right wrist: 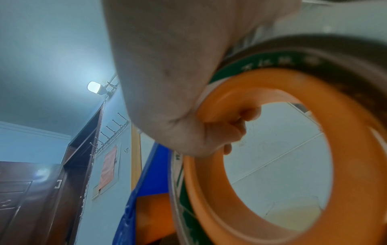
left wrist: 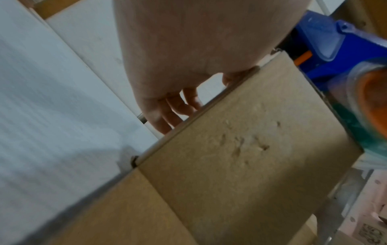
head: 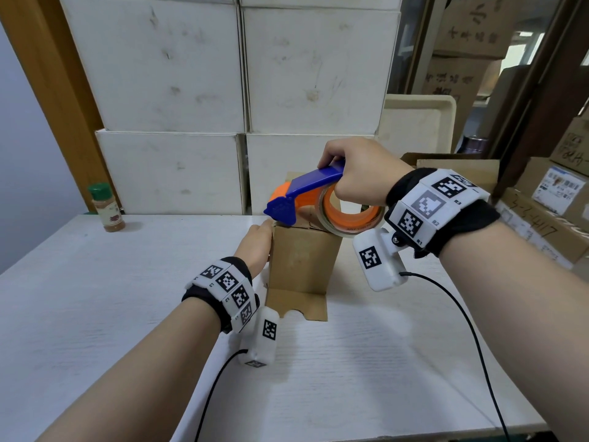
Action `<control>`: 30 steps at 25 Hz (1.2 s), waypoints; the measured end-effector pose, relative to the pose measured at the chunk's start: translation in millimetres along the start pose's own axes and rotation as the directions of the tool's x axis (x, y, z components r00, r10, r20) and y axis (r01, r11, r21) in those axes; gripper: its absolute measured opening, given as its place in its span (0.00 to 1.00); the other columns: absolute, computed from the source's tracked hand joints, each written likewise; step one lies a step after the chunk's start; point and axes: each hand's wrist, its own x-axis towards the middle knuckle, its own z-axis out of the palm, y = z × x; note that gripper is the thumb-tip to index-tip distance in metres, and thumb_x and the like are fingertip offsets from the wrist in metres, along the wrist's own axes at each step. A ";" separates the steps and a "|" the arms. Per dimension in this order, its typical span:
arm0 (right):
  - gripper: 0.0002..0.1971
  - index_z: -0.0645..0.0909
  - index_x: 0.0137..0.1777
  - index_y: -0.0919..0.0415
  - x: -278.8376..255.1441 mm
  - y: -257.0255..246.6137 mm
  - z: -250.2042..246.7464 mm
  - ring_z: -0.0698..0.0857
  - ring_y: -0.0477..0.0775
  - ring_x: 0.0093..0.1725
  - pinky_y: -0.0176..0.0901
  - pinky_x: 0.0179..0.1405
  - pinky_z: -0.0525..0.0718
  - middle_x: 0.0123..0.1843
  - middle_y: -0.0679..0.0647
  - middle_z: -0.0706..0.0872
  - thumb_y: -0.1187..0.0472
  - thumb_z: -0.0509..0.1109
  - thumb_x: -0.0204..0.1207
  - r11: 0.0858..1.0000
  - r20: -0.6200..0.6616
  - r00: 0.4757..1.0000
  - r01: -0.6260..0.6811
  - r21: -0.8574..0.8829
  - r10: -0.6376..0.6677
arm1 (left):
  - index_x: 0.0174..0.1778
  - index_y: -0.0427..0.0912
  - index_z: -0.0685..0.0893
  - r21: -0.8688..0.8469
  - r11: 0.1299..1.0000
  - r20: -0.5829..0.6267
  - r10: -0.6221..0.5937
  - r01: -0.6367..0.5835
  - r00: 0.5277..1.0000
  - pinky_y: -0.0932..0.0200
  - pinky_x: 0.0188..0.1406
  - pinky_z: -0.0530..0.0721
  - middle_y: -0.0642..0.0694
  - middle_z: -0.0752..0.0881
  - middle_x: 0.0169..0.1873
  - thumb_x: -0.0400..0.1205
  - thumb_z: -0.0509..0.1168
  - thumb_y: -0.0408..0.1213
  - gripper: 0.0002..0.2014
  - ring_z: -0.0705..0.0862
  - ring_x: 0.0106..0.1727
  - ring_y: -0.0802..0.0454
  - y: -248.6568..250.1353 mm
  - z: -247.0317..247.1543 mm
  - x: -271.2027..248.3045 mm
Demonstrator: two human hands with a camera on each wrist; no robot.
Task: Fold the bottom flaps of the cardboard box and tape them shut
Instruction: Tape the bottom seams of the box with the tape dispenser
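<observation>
While the table (head: pixel 127 298) holds the box (head: pixel 302 260) upside down, flaps folded on top, the taping step begins. The right hand (head: pixel 360 173) grips the tape holder (head: pixel 306 193); the left hand (head: pixel 255 247), fingers straight, steadies the box's side. Next, pull tape across the seam.

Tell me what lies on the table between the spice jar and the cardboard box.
Nothing: in the head view, bare white table runs from the spice jar to the cardboard box, save the left hand at the box.
</observation>
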 end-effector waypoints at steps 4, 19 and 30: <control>0.19 0.81 0.57 0.55 -0.4 -2.4 0.2 0.83 0.53 0.49 0.44 0.48 0.84 0.51 0.52 0.84 0.72 0.67 0.67 1.000 0.007 1.000 0.007 0.002 -0.007 | 0.52 0.42 0.77 0.033 0.999 -0.012 0.017 -0.017 1.000 0.45 0.56 0.82 0.37 0.80 0.50 0.86 0.46 0.44 0.15 0.80 0.45 0.43 -6.3 -1.5 0.4; 0.19 0.81 0.57 0.55 -0.1 -5.0 -0.3 0.82 0.53 0.48 0.41 0.45 0.82 0.50 0.52 0.84 0.72 0.67 0.67 1.000 0.016 1.000 -0.006 0.003 0.006 | 0.57 0.50 0.79 -0.085 0.953 -0.034 0.290 -0.292 0.956 0.54 0.64 0.74 0.47 0.84 0.52 0.85 0.56 0.32 0.11 0.79 0.58 0.49 16.6 -12.1 -16.8; 0.19 0.80 0.57 0.55 0.2 -1.2 0.3 0.82 0.53 0.49 0.39 0.45 0.80 0.51 0.51 0.83 0.72 0.67 0.68 1.000 0.011 1.000 -0.015 0.024 0.014 | 0.37 0.53 0.72 -0.180 0.971 -0.084 0.147 -0.160 0.986 0.66 0.43 0.72 0.53 0.78 0.35 0.87 0.54 0.36 0.13 0.76 0.39 0.57 25.1 0.5 -24.1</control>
